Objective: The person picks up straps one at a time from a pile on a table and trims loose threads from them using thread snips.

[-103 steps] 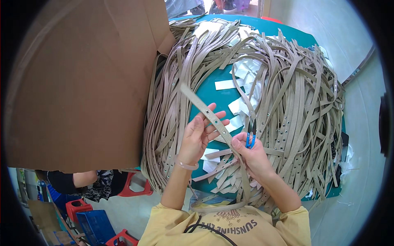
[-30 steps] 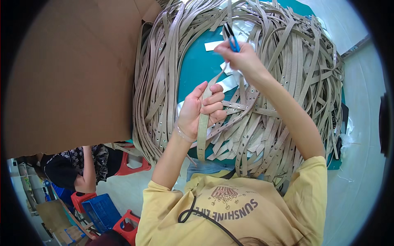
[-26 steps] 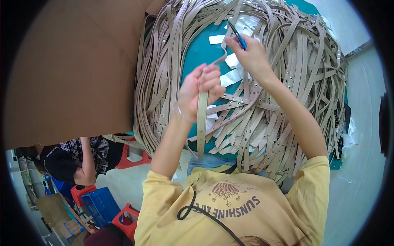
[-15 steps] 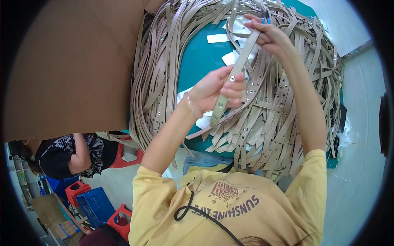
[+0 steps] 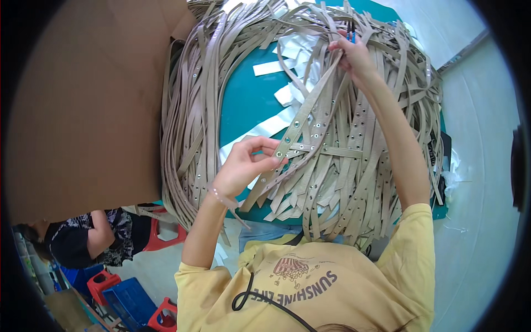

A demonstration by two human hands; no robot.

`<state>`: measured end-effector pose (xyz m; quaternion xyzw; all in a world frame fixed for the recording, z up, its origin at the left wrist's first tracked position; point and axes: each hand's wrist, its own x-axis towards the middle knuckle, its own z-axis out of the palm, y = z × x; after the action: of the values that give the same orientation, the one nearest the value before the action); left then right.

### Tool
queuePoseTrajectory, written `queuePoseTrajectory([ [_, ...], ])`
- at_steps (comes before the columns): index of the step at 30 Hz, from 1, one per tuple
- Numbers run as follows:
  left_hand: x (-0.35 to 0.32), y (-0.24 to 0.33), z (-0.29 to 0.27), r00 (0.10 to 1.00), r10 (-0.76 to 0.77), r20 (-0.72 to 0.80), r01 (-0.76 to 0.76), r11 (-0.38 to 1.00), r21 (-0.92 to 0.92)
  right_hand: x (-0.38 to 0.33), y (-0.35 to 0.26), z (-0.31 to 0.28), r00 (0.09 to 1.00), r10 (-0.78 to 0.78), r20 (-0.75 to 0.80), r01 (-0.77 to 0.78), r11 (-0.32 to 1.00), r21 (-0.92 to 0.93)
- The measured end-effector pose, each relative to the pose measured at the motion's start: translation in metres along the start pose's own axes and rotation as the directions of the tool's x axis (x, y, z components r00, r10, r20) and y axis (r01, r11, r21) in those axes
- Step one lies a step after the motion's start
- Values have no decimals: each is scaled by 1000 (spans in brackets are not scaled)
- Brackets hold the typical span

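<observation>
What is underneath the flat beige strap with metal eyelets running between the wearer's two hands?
Around the edges of the flat beige strap, other beige eyeleted straps, flat white strips and the teal tabletop show below. Whatever its own width covers cannot be seen.

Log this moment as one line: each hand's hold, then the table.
left hand: pinching eyeleted strap | right hand: holding same strap, blue-handled tool | teal table: white pieces, more straps

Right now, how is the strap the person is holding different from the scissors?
The tan eyelet strap is long, reaching from left hand to right hand; the blue-handled scissors are much shorter. The strap has metal-ringed holes; the scissors show dark points. Both are in the right hand's grip.
</observation>
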<state>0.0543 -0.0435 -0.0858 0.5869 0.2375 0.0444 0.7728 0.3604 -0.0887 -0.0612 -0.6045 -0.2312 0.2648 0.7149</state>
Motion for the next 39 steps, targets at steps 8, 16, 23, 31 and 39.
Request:
queuePoseTrajectory([
  [8,0,-6,-4,1000,-7,6,7,998,-60,11,-6,-9,992,-1,123,-22,982,186],
  [16,26,-8,-4,997,-38,71,54,970,-236,110,-75,-127,986,-114,-123,147,942,302],
  [23,41,-12,-5,987,-42,156,91,943,-321,109,-117,-181,945,-170,-279,177,984,1],
  [31,75,-5,21,950,-123,287,279,745,-605,51,-68,-226,595,-739,-315,-87,330,-940],
  [39,69,-8,37,784,-46,620,620,108,-777,-94,9,-9,741,-275,613,640,565,-520],
])
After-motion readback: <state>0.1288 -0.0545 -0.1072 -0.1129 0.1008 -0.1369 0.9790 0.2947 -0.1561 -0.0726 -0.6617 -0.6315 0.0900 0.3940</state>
